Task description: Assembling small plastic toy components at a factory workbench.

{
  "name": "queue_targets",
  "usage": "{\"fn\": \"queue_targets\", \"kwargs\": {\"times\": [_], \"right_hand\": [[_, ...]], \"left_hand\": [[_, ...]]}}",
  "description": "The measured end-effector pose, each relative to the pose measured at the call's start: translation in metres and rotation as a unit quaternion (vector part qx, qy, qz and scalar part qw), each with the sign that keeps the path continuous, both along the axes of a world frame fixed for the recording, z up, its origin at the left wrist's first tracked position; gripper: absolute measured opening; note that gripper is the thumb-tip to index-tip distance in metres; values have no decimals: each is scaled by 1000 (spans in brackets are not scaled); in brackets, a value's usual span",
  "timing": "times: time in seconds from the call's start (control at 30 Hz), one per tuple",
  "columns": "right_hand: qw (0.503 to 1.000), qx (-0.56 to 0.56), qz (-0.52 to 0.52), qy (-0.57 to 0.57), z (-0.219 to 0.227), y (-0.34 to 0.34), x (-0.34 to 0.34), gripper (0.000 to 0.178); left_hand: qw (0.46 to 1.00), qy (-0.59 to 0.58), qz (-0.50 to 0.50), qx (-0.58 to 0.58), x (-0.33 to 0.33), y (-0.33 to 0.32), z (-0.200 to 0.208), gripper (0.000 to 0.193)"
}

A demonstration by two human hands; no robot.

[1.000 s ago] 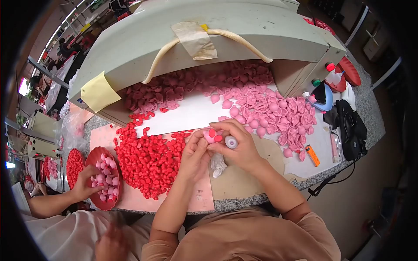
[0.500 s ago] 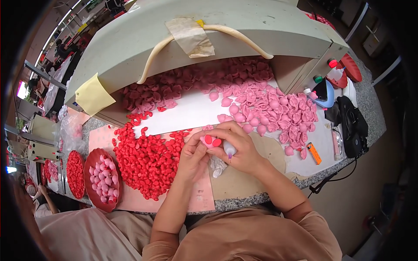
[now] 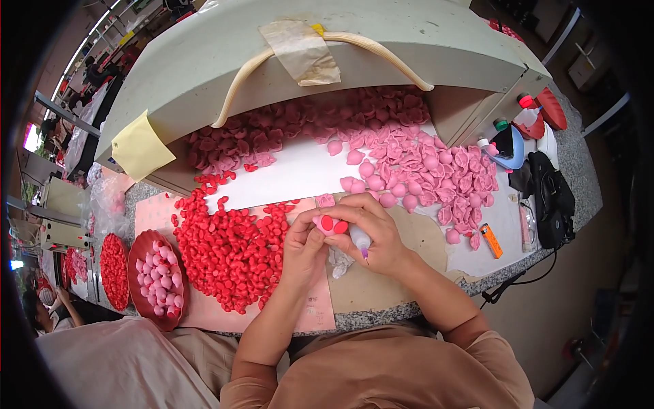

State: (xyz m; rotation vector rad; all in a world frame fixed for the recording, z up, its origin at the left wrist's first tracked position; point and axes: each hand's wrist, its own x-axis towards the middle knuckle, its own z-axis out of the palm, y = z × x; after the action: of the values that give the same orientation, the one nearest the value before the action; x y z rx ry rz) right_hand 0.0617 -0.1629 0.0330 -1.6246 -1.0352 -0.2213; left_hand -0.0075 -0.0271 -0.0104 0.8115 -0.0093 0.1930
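My left hand (image 3: pixel 304 247) pinches a small pink ball-like piece (image 3: pixel 319 225) that bears two red oval parts (image 3: pixel 333 226). The fingers of my right hand (image 3: pixel 381 235) meet it from the other side, touching the red parts. Also in my right hand is a small translucent squeeze bottle (image 3: pixel 359 238) with a thin purple tip pointing down. Just beyond my fingers lies another pink piece (image 3: pixel 325 200). A crumpled white tissue (image 3: pixel 340 262) rests on the table under my hands.
Left of my hands spreads a heap of red parts (image 3: pixel 231 255), beside a red tray (image 3: pixel 144 300) of pink balls. Many pink shells (image 3: pixel 436 170) lie beneath a grey hood (image 3: pixel 381 51). An orange lighter (image 3: pixel 491 241) and a black bag (image 3: pixel 550 198) sit at right.
Both hands stay together around the pink piece, which has turned slightly. The pink piece beyond my fingers shows more fully. At far left, another person's head has come into view.
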Motion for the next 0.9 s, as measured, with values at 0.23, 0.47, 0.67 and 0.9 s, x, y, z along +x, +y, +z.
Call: {"fn": "queue_targets", "kwargs": {"times": [0.23,0.47,0.67,0.9], "right_hand": [[1000,7,8,12,2,-1,-2,38],[1000,1,11,8,3,-2,-2,37],[1000,1,2,11,-1,-1,-1,36],[1000,4,3,9,-1,-1,-1,36]], "left_hand": [[1000,-14,1,9,-2,-2,2,34],[1000,-10,1,4,-2,-3,5,34],[1000,-14,5,-27,-1,-5,5,32],[999,-1,11,-30,-2,-6,6,33]]}}
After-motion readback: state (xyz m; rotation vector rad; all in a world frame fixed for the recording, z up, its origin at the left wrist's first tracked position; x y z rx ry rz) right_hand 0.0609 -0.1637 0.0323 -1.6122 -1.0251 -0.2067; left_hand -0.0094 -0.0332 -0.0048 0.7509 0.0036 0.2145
